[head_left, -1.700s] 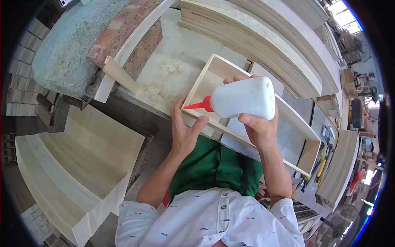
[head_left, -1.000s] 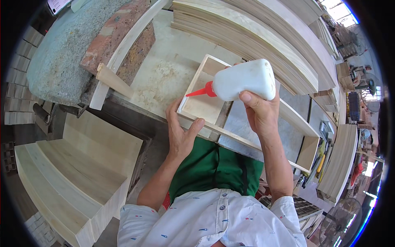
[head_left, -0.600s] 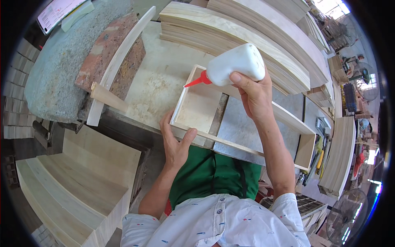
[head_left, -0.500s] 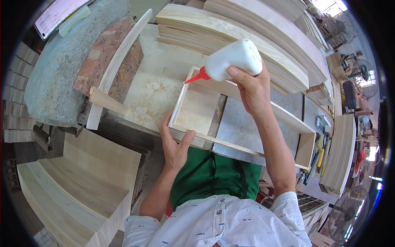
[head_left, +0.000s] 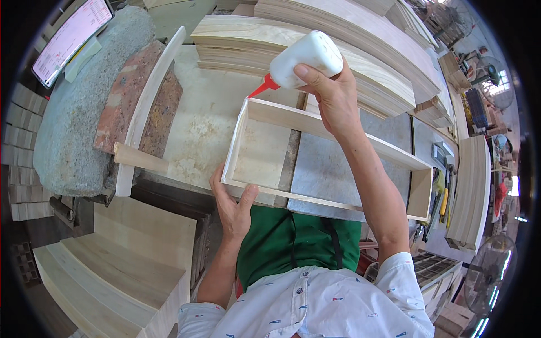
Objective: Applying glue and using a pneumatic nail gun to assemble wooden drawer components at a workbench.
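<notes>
A long, shallow wooden frame (head_left: 315, 200) lies on the workbench in front of me, crosswise from left to right. My right hand (head_left: 337, 97) is closed round a white squeeze glue bottle (head_left: 313, 52), tilted with its red nozzle (head_left: 264, 86) pointing down to the left. The tip is at the frame's far left corner. White glue (head_left: 233, 141) runs along the top edge of the short left side. At the near left corner my left hand (head_left: 234, 209) grips the frame, thumb over the near side and fingers at the outer left.
Stacked boards (head_left: 248, 42) stand behind the frame. To the left are a rough stone block (head_left: 73, 129), a brick (head_left: 121, 96), a thin upright wooden strip (head_left: 147, 96) and a phone (head_left: 73, 40). Curved wooden panels (head_left: 124, 270) sit lower left; hand tools (head_left: 444, 205) lie right.
The nozzle has moved away from me along the frame's left edge to the far corner, and the glue line reaches farther. My left hand keeps its hold; the whole view has shifted slightly.
</notes>
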